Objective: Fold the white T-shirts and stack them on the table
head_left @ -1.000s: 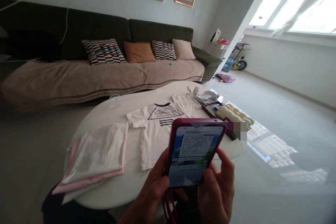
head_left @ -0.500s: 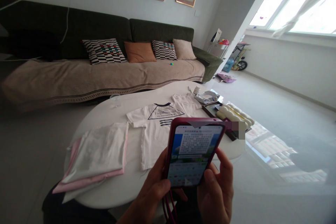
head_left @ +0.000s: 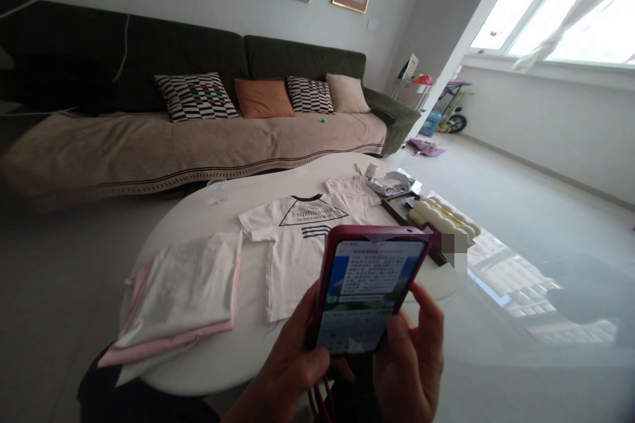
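Observation:
A smartphone (head_left: 370, 297) in a dark red case is held upright in front of me, its screen lit with text and a keyboard-like area. My left hand (head_left: 297, 350) is closed around its left edge, thumb at the lower corner. Along the right edge, my right hand (head_left: 411, 357) grips it too, thumb near the screen. A dark red strap (head_left: 321, 396) hangs below. Behind the phone a white T-shirt (head_left: 292, 264) with black print lies spread flat, partly hidden. Folded white and pink clothes (head_left: 193, 284) lie stacked to the left.
The white oval table (head_left: 248, 363) bears a clear cup (head_left: 217, 190), a dark tray (head_left: 394, 208) with a cream-coloured bumpy item (head_left: 441, 217), and a crumpled silvery bag (head_left: 391, 182). Beyond stands a green sofa (head_left: 198, 39) with cushions.
The phone and both hands have shifted slightly right and down. My left thumb has moved a little over the screen's lower corner. The clothes have stayed in place.

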